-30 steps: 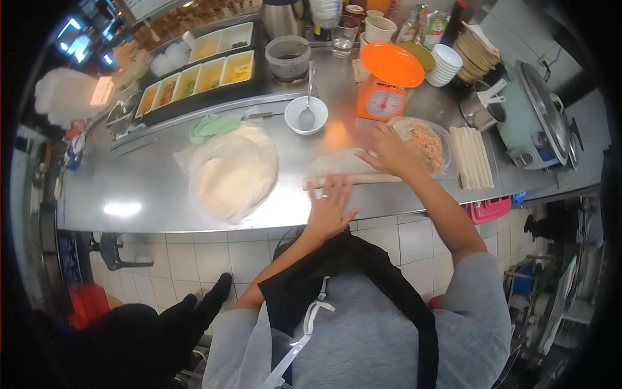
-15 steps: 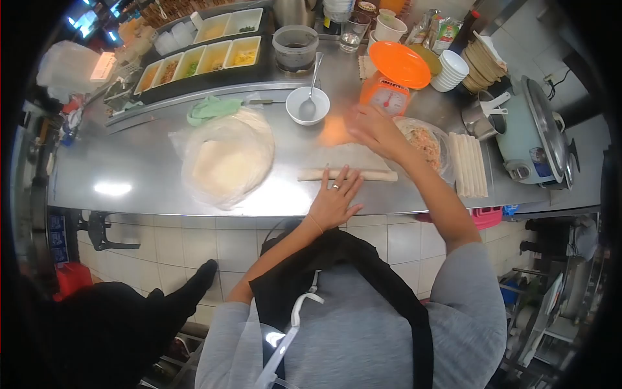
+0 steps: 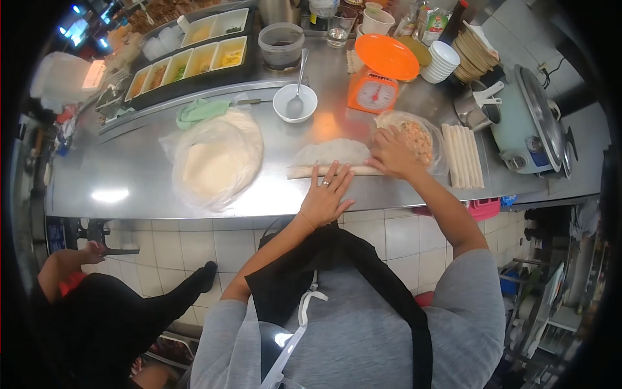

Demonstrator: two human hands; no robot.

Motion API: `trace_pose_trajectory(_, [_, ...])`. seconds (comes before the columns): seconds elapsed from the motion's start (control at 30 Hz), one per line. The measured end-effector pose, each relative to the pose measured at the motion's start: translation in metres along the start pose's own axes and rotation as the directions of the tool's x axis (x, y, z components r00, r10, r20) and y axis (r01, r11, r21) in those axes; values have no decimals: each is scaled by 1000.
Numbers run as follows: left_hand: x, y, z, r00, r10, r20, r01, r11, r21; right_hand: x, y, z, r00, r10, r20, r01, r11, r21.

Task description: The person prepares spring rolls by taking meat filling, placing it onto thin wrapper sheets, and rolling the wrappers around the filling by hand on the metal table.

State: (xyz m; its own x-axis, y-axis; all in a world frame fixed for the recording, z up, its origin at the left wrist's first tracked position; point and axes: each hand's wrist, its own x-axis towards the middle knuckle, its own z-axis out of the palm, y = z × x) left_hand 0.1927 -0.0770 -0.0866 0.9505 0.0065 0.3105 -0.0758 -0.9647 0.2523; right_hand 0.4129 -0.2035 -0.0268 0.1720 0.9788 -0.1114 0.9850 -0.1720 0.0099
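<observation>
My left hand (image 3: 326,194) lies with fingers spread across a thin, pale dough roll (image 3: 299,172) near the counter's front edge. The roll is the wound-up near part of a wrapper sheet (image 3: 337,151), whose rounded far part lies flat. At the roll's right end, my right hand (image 3: 395,154) has its thumb apart from its loosely bent fingers; it hides that end. Just beyond my right hand is a plastic-lined heap of chopped filling (image 3: 418,139). Several finished long rolls (image 3: 462,157) lie side by side farther right.
A bagged stack of wrappers (image 3: 217,159) sits left, with a green cloth (image 3: 201,113) behind it. Behind the sheet stand a white bowl (image 3: 295,104) with a spoon and an orange scale (image 3: 374,92). A large cooker (image 3: 528,126) stands right. Another person's arm (image 3: 61,266) shows lower left.
My right hand has come down from beyond the wrapper sheet to the roll's right end, uncovering the scale. My left hand stays on the roll. Another person's arm has appeared lower left.
</observation>
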Motion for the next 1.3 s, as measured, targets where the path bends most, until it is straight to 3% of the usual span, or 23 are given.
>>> trace_pose_trajectory(0.03, [0, -3, 1, 1000, -6, -3, 6, 1000, 6, 2, -1, 7, 1000, -8, -4, 8, 1000, -1])
trace_pose_trajectory(0.1, [1, -12, 2, 991, -54, -126, 39, 992, -121, 4, -7, 15, 921, -6, -390, 11, 1000, 11])
trace_pose_trajectory(0.23, [5, -31, -5, 974, -114, -196, 101, 992, -75, -2, -23, 3, 921, -53, -387, 40, 998, -43])
trace_pose_trajectory(0.3, [8, -34, -14, 980, -74, -183, 61, 995, -76, 0, -43, -9, 935, -65, -348, 128, 978, 162])
trace_pose_trajectory(0.33, [10, -35, -17, 980, -75, -184, 63, 995, -72, 2, -53, -1, 934, -67, -351, 131, 978, 163])
trace_pose_trajectory(0.4, [16, -36, -21, 987, -64, -146, 65, 998, 1, 9, -68, 16, 969, 20, -244, 99, 881, 463])
trace_pose_trajectory(0.53, [25, -39, -22, 993, -106, -56, 107, 994, 21, 13, -74, 15, 965, 138, -224, -33, 909, 416])
trace_pose_trajectory(0.63, [30, -35, -16, 995, -42, -89, 59, 979, 195, 16, -74, 14, 977, 114, -182, -48, 942, 331])
trace_pose_trajectory(0.7, [31, -31, -10, 970, 3, -244, 93, 921, 379, 17, -72, 21, 941, 68, -331, 55, 935, 350])
trace_pose_trajectory(0.73, [31, -32, -7, 970, 3, -243, 92, 921, 380, 18, -70, 24, 941, 69, -331, 55, 935, 351])
trace_pose_trajectory(0.8, [32, -35, -5, 994, -31, -102, 70, 915, 398, 22, -67, 26, 903, 8, -429, 79, 980, 184])
trace_pose_trajectory(0.9, [38, -38, -6, 991, -133, 29, 117, 940, 321, 22, -71, 23, 921, 80, -381, 48, 948, 316])
trace_pose_trajectory(0.93, [39, -39, -6, 990, -135, 29, 118, 939, 323, 23, -69, 23, 921, 79, -382, 50, 947, 316])
trace_pose_trajectory(1.0, [41, -40, -6, 983, -37, -181, 104, 920, 378, 24, -64, 25, 940, 70, -334, 28, 960, 278])
trace_pose_trajectory(1.13, [47, -46, -3, 986, 6, -169, 63, 914, 400, 28, -61, 23, 934, 71, -351, 22, 967, 255])
trace_pose_trajectory(1.23, [53, -49, -7, 997, 4, -73, 26, 914, 404, 32, -56, 20, 952, 118, -283, -28, 953, 303])
trace_pose_trajectory(1.3, [56, -50, -11, 996, -68, 66, 39, 929, 369, 34, -51, 21, 946, 42, -320, 22, 981, 194])
